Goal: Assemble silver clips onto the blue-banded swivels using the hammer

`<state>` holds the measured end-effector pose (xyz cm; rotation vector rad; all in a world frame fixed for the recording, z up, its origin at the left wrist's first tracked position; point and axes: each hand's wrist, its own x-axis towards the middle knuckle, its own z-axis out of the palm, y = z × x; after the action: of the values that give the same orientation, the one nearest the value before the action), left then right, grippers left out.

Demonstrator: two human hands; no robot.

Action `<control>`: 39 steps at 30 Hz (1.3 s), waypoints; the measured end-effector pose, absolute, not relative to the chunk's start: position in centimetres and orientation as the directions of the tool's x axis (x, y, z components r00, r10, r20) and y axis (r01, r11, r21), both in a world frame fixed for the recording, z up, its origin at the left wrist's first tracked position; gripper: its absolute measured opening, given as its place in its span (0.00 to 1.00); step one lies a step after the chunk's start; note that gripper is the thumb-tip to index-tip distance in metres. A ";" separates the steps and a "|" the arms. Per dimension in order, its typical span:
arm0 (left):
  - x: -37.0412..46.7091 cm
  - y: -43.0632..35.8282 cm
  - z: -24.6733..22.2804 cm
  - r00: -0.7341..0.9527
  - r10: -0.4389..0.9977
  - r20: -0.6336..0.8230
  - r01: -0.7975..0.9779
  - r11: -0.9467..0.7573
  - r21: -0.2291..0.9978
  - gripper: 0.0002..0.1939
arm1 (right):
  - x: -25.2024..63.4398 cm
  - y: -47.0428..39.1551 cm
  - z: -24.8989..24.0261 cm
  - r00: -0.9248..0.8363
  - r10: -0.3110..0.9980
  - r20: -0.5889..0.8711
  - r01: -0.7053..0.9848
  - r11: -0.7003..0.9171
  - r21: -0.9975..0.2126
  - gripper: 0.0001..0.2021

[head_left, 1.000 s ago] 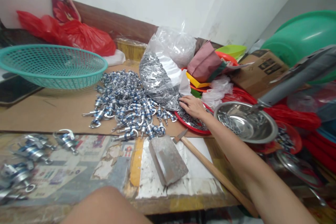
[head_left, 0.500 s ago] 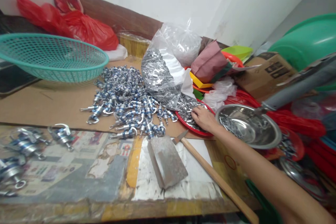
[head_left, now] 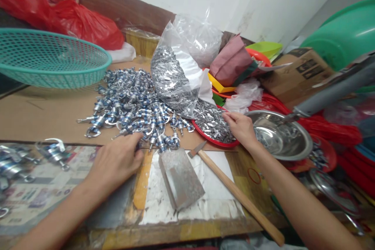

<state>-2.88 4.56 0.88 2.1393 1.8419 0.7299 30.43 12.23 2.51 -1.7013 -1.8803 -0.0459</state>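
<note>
Left hand (head_left: 117,160) at ten o'clock from the metal block (head_left: 182,181), its fingers bent over the near edge of the heap of blue-and-silver fittings (head_left: 129,101), which lies at eleven; whether it grasps a fitting I cannot tell. Between one and two o'clock, the right hand (head_left: 241,127) has thumb and fingertips close together at the right side of the red dish (head_left: 215,142), where small flat metal pieces (head_left: 211,123) are spread; anything pinched there is too small to make out. Judging by both poses, the step in hand is picking up: a fitting on one side, a flat piece on the other. Next, the work seems to call for a firm pinch and a lift free of the neighbouring parts, minding the hammer (head_left: 234,188), whose head lies just beside the block at one o'clock and whose handle points to four.
</note>
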 end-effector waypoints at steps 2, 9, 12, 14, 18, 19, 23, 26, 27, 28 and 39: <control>-2.4 3.7 1.7 0.002 0.972 0.236 0.824 -0.135 0.551 0.23 | 28.9 9.9 2.8 0.018 0.896 0.444 0.869 0.206 -0.450 0.13; 1.6 0.3 2.3 0.067 0.964 -0.256 0.013 0.255 0.967 0.17 | 22.1 1.7 1.7 -0.035 0.820 0.571 0.692 0.432 -0.578 0.11; 2.3 -0.3 1.4 0.064 0.976 -0.207 0.045 0.204 0.978 0.11 | 23.7 4.2 0.4 0.181 0.819 0.545 0.736 0.254 -0.627 0.11; 2.2 -0.6 0.9 0.017 0.986 -0.164 0.102 0.161 0.982 0.09 | 25.3 5.8 0.0 0.262 0.832 0.489 0.730 0.161 -0.664 0.14; 2.3 -1.2 0.4 -0.045 0.992 -0.119 0.155 0.124 0.980 0.10 | 24.5 3.8 1.2 0.307 0.830 0.465 0.674 0.155 -0.722 0.09; 2.4 -1.4 0.3 -0.058 0.995 -0.085 0.167 0.093 0.982 0.10 | 23.4 2.4 1.6 0.285 0.839 0.464 0.649 0.187 -0.737 0.06; 2.7 -2.1 0.1 -0.078 0.996 0.049 0.194 -0.033 0.980 0.11 | 18.9 -2.6 2.5 -0.010 0.855 0.519 0.466 0.463 -0.754 0.09; 2.6 -2.2 0.0 -0.012 0.998 0.055 0.203 -0.051 0.978 0.09 | 17.5 -3.2 2.1 0.039 0.844 0.535 0.450 0.463 -0.764 0.10; 2.5 -2.3 0.0 0.006 1.000 0.028 0.186 -0.029 0.982 0.08 | 17.5 -3.0 1.9 0.083 0.853 0.516 0.441 0.433 -0.786 0.10; 2.5 -2.3 0.0 0.019 1.000 -0.009 0.151 0.006 0.988 0.07 | 17.5 -2.7 1.7 0.111 0.860 0.497 0.429 0.410 -0.805 0.10; 3.0 -2.9 0.6 -0.055 0.996 0.066 0.236 -0.051 0.970 0.06 | 17.9 -2.8 1.9 -0.091 0.830 0.551 0.398 0.537 -0.744 0.11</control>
<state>2.99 -2.93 0.56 1.3980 1.4016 1.1787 17.93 -2.79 1.90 -1.0399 -1.7014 0.5021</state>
